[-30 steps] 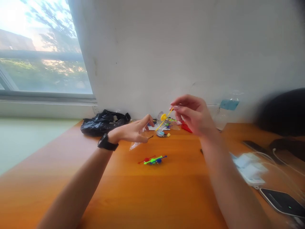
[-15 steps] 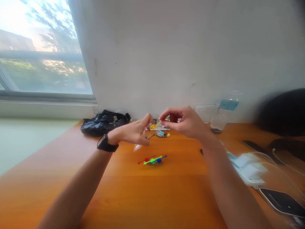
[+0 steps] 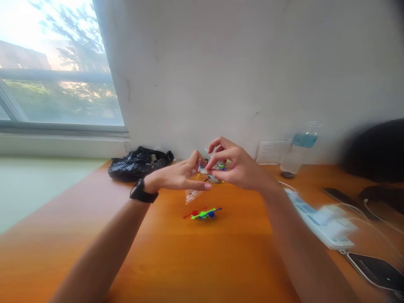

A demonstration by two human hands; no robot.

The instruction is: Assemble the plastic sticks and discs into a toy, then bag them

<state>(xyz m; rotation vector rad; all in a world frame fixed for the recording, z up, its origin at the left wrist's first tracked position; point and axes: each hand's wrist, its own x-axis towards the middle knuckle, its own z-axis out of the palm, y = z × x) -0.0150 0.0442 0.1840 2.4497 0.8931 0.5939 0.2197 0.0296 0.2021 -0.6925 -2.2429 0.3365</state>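
Observation:
My left hand (image 3: 176, 176), a black watch on its wrist, holds a small clear plastic bag (image 3: 193, 191) just above the orange table (image 3: 195, 261). My right hand (image 3: 235, 166) meets it fingertip to fingertip, its thumb and forefinger pinched at the bag's mouth; what they pinch is hidden. On the table below both hands lies a small toy of red, green and blue sticks with coloured knobs (image 3: 203, 213). More small coloured parts (image 3: 222, 167) lie behind the hands near the wall.
A crumpled black plastic bag (image 3: 137, 163) lies at the back left by the window. A water bottle (image 3: 298, 151) stands against the wall. At the right lie a white packet (image 3: 325, 221), cables, a phone (image 3: 375, 271) and a dark object (image 3: 375, 149).
My right hand brought a yellow stick down and left to my left hand. The stick is no longer visible, and the clear bag now hangs from my left fingers.

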